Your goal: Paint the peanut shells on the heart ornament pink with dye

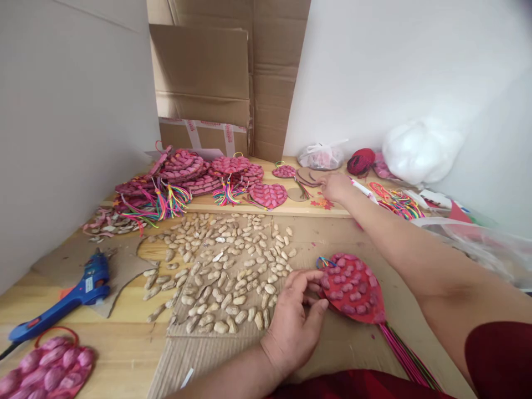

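My left hand is closed on the left edge of a red leaf-shaped piece covered with pink-painted peanut shells. Blue cord shows at that piece's upper left, and long pink and green strings trail from its lower right tip. My right hand reaches to the back shelf, beside brown cardboard cutouts and just above small orange-red star shapes. Its fingertips are too small and partly hidden to tell what they hold. Many plain peanuts lie on cardboard left of my left hand.
A blue glue gun lies at left, above another pink shell piece. Tasselled pink pieces are piled at the back left. Red yarn, a white bag and colourful cords sit at the back right.
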Demonstrator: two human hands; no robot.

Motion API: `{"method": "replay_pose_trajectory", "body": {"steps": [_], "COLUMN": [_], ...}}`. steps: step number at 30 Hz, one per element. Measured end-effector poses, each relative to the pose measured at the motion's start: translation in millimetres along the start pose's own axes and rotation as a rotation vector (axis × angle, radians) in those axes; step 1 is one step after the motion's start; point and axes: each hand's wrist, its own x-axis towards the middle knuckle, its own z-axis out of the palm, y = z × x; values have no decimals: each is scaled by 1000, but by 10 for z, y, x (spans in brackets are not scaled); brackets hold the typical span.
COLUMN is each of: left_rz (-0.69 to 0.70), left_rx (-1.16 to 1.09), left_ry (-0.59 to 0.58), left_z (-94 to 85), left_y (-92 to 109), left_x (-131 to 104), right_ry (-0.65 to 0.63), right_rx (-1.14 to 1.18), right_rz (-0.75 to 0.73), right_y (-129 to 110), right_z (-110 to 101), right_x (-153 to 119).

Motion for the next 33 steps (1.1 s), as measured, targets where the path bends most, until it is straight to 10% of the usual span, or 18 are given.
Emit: {"method": "replay_pose_trajectory", "body": {"steps": [12, 33], "left_rz": [5, -9], "left_rx": [-23, -35], "left_ry": [25, 19], "left_z": [-5, -5], "left_y": [-29, -17], "left_x": [0, 6], "right_ry": [-117, -59], "right_rx": [-112, -131], "right_rz": [-128, -121], "right_y": [-162, -143], "right_z": [-96, -120], "right_x": [346, 177]}}
